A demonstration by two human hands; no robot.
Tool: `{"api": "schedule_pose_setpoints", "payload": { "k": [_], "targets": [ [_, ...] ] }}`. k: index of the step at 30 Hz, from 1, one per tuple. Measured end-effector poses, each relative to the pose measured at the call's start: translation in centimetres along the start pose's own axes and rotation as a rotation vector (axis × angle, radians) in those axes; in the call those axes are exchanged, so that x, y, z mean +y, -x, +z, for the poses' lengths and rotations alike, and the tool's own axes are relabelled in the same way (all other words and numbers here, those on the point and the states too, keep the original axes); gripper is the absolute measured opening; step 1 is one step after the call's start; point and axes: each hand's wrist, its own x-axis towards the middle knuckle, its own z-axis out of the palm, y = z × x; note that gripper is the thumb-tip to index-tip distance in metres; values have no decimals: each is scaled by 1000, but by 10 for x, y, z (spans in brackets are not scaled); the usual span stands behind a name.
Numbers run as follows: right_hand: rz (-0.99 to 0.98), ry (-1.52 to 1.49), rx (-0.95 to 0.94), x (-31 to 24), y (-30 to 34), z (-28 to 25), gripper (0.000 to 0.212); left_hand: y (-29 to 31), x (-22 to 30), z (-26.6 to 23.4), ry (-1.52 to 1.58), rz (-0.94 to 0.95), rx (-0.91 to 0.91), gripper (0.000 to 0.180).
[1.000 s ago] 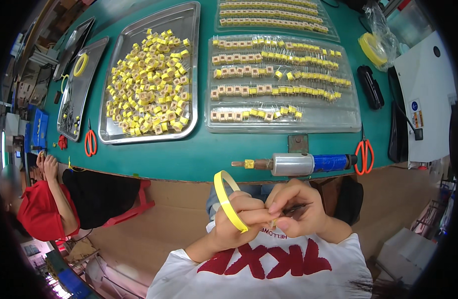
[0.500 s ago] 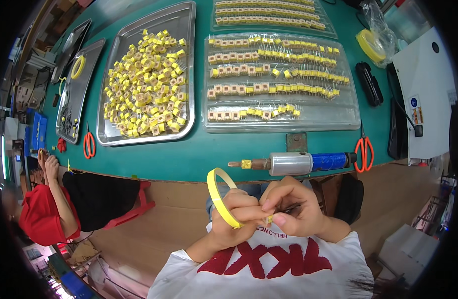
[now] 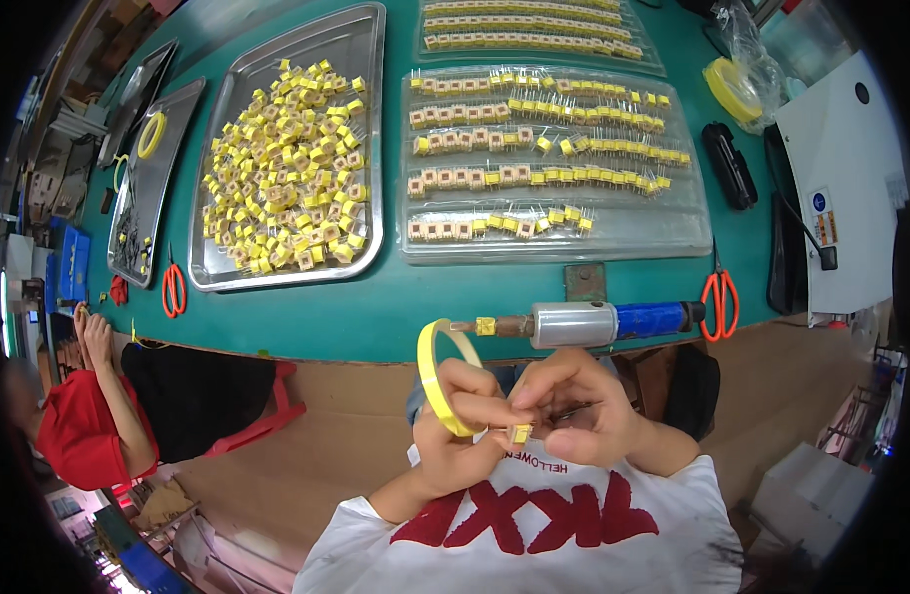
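My left hand [image 3: 455, 441] is closed on a small yellow-taped transformer coil [image 3: 520, 434], pinched near the fingertips in front of my chest. A roll of yellow tape [image 3: 428, 381] hangs around the fingers of that hand. Close beside it, my right hand [image 3: 599, 416] curls around a thin dark tool [image 3: 572, 409], mostly hidden in the palm. Its thumb is apart from the coil, and its index fingertip is by the left fingers. On the bench edge beyond lies a silver-and-blue cylindrical tool [image 3: 574, 325] with another yellow-taped coil [image 3: 486, 326] on its tip.
A metal tray [image 3: 374, 198] heaped with coils stands left on the green bench [image 3: 396, 322]. Clear plastic trays [image 3: 693, 223] hold rows of coils. Orange-handled scissors [image 3: 719, 307] lie right of the cylindrical tool, another pair [image 3: 174, 289] farther left. A co-worker in red [image 3: 94, 426] sits left.
My right thumb has drawn away from the coil, which now shows more fully in my left fingers. The tape roll has tilted and shifted slightly upward.
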Motion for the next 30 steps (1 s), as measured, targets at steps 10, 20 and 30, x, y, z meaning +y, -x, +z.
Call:
{"api": "schedule_pose_setpoints", "payload": {
  "k": [10, 20, 30],
  "targets": [
    [-57, 30, -61, 8, -2, -9, 46, 1, -1, -2, -75, 4, -12, 26],
    [-15, -46, -116, 8, -4, -9, 46, 0, -3, 0, -4, -24, 64, 26],
    [-27, -97, -115, 11, -6, -8, 44, 2, -4, -1, 25, -38, 41, 26]
  ]
}}
